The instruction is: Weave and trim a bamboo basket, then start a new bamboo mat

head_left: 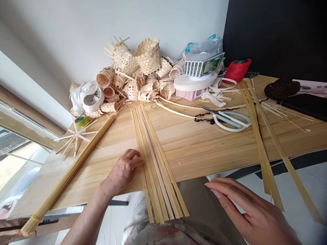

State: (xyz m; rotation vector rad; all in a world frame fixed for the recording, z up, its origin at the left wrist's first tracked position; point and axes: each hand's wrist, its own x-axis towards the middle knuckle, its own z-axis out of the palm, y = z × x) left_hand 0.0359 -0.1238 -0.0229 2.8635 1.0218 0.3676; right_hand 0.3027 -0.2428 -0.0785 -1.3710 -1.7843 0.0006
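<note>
Several flat bamboo strips (155, 166) lie side by side on the wooden table, their near ends jutting past its front edge above my lap. My left hand (125, 170) rests at their left side, fingers curled, with the fingertips on the leftmost strip; its thumb is mostly hidden. Off the table's front edge, to the right of the strips, my right hand (245, 207) hangs in the air. Its fingers stretch out close together, the thumb is slightly apart, and I see nothing held in it.
A bound bamboo bundle (74, 166) and a star of crossed strips (76, 135) lie left. Woven baskets (148, 56) pile up by the wall. Right are scissors (231, 120), loose wide strips (260, 146) overhanging the edge, red thread (237, 70) and dark yarn (282, 89).
</note>
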